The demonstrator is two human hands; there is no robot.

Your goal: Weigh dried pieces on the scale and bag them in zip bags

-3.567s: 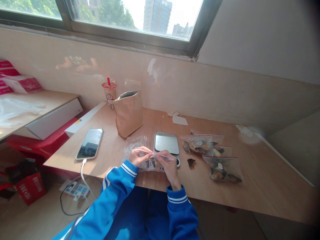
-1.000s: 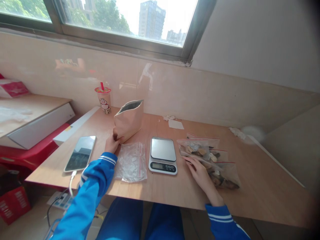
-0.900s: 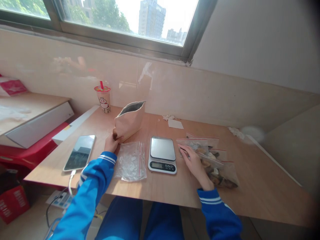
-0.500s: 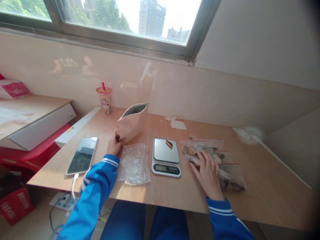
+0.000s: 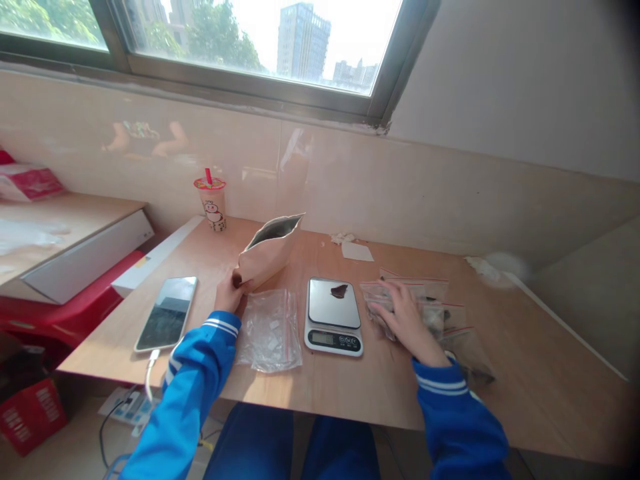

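Note:
My left hand [image 5: 229, 291] grips the lower left corner of a tan paper pouch [image 5: 267, 257], which is tilted with its dark mouth open. In front of the pouch lie clear zip bags [image 5: 267, 333] with small white squares inside. A digital kitchen scale [image 5: 333, 313] sits in the middle, and a dark brown dried piece [image 5: 339, 291] rests on its plate. Right of the scale, my right hand [image 5: 407, 320] is over several zip bags [image 5: 465, 353] with brown and dark contents. Its thumb and fingers are apart, touching the nearest bag.
A phone [image 5: 167, 313] on a white cable lies at the left. Behind it stands a drink cup [image 5: 213, 207] with a red straw. A white paper card [image 5: 357, 251] and crumpled tissue [image 5: 343, 238] lie near the wall. A red stool [image 5: 90, 293] is beside the table.
My right hand has moved up and left across the zip bags. The piece on the scale looks darker and lies differently. The pouch has shifted slightly right and down in view.

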